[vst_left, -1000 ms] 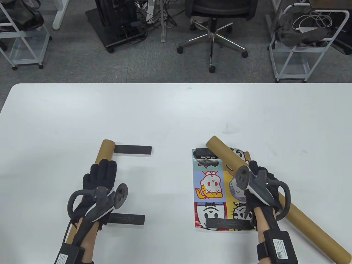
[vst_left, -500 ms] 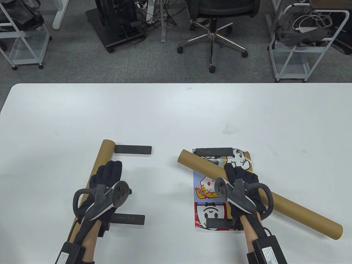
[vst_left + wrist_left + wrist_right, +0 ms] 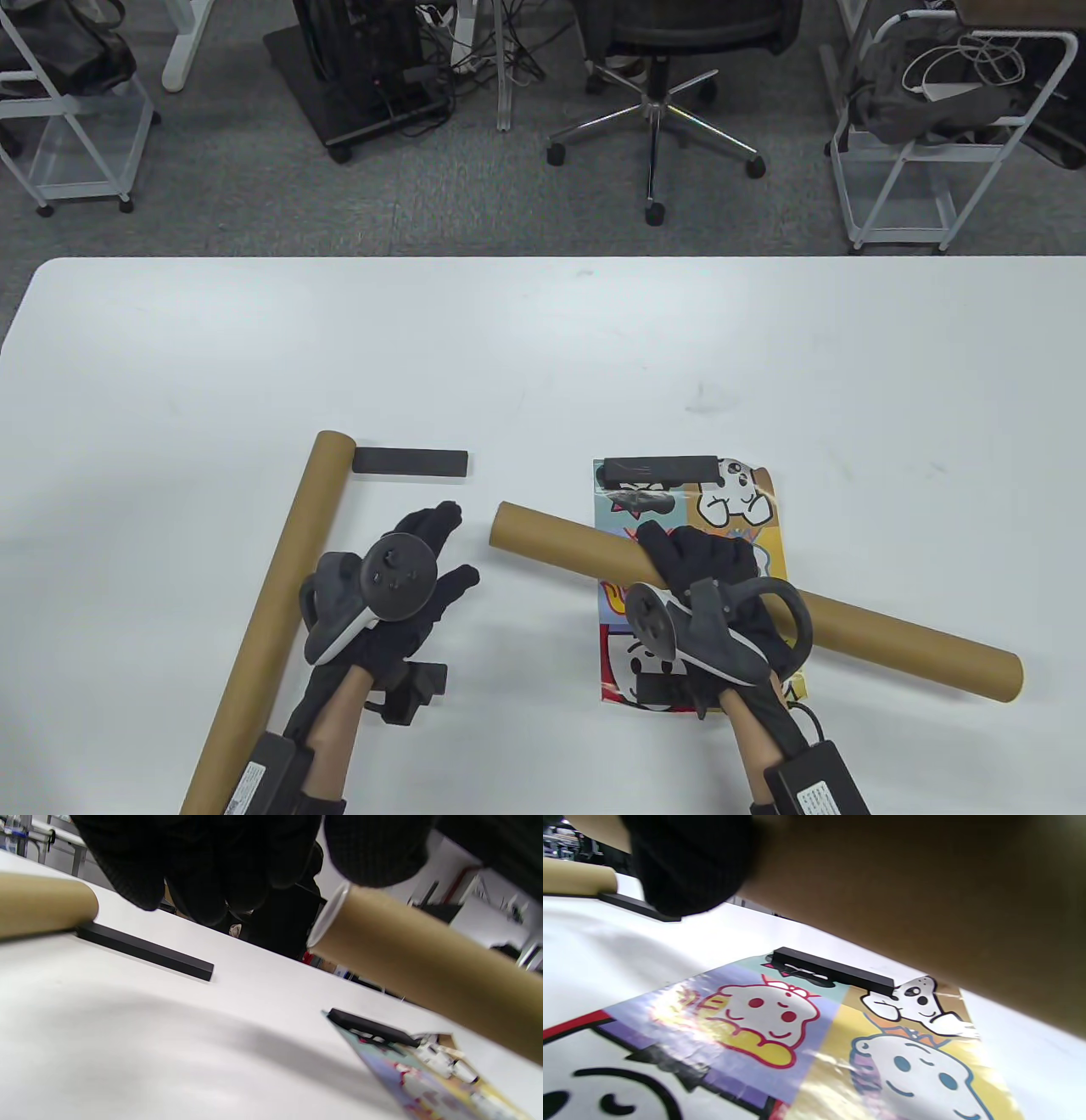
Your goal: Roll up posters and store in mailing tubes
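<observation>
My right hand [image 3: 708, 573] is wrapped round the middle of a cardboard tube [image 3: 891, 641], holding it up off the table [image 3: 543, 356] & above the poster [image 3: 738, 501]. The tube runs nearly level across the table view, its near-left end just right of my left hand, its far end low on the right. My left hand [image 3: 407, 586] is released, fingers spread, gripping nothing; it hovers w/ fingertips [image 3: 448, 514] close to the tube's open end [image 3: 328, 914], not touching as far as I can tell.

The poster lies flat under the tube, cartoon panels facing up. A black bar [image 3: 660, 469] sits on its top edge; another black bar [image 3: 657, 683] lies at the bottom edge, mostly hidden by my right wrist.

To the left, a second cardboard tube [image 3: 271, 611] lies on the table, slanting from near the bottom edge up to a third black bar [image 3: 410, 462], which touches its top end. A fourth black bar [image 3: 424, 679] lies partly under my left wrist.
</observation>
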### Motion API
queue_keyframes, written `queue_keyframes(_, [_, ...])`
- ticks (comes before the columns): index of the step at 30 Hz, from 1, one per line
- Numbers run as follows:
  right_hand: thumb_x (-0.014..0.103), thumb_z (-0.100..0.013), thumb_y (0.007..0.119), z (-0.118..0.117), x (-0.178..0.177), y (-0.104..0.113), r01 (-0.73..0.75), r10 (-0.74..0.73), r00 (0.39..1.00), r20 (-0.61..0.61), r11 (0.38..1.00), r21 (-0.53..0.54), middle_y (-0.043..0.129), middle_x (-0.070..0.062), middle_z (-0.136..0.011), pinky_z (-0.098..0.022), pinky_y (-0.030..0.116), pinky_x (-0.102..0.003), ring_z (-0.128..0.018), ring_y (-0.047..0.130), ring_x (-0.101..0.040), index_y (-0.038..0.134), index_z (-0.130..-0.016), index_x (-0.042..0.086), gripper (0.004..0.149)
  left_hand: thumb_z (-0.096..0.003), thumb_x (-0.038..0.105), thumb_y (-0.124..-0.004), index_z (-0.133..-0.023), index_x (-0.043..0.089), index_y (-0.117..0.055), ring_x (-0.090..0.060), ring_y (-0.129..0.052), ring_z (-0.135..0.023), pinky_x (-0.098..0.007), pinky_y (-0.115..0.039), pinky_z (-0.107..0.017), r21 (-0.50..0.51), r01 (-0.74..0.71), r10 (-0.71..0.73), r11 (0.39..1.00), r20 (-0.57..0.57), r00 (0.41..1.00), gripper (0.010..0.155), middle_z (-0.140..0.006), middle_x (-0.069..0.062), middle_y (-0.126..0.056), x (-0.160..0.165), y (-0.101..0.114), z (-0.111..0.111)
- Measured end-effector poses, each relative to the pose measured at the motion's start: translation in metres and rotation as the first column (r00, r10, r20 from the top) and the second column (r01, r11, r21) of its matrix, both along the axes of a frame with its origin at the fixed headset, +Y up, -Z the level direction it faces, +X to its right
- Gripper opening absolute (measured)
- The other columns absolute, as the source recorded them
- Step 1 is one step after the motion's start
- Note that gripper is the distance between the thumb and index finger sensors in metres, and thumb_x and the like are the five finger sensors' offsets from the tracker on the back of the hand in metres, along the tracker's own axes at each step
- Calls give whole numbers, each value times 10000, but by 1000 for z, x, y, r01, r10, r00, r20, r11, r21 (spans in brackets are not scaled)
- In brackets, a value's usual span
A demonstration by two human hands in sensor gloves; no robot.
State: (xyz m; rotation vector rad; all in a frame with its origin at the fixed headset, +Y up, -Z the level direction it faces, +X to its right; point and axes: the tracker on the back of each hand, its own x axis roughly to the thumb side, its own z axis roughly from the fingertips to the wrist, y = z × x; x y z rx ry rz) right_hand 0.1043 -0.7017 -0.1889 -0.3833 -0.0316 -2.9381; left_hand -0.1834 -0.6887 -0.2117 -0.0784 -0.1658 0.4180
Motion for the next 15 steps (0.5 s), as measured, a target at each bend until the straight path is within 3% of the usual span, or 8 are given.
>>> queue_keyframes(4, [415,-394,823,2,-4,0,5,-5,1000,-26,1000,8,659,-180,-1042,-655,653,-719,-868,775,-438,409,-1084,209,830,-492,454,-710,-1100,213,-635,-353,-854,-972,-551,-721,-753,-48,-190,187,981,-59,981,658,-1109,-97,-754,-4,-9,0])
queue_keyframes(7, [418,-392,826,5,-8,1,11,-10,998,-54,1000,12,659,-174,-1042,-650,672,-709,-871,777,-433,408,-1081,219,830,-501,441,-705,-1066,244,-680,-325,-885,-929,-542,-736,-743,-57,-206,202,977,-67,977,599,-1069,-67,-792,-4,-11,1])
queue_keyframes(11, [420,-395,822,7,-12,2,-5,6,998,-61,1000,22,654,-175,-1048,-640,723,-633,-873,780,-428,397,-1082,219,833,-499,418,-717,-954,289,-765,-248,-946,-829,-513,-778,-719,8,-190,190,982,-126,974,475,-955,10,-869,-4,-10,4])
queue_keyframes(15, [430,-399,816,8,-13,2,-16,16,997,-71,1000,13,698,-181,-1070,-654,726,-605,-902,828,-432,377,-1082,223,837,-485,419,-723,-911,298,-784,-240,-950,-799,-518,-778,-716,-2,-227,225,974,-124,966,447,-920,24,-882,-7,-10,4])
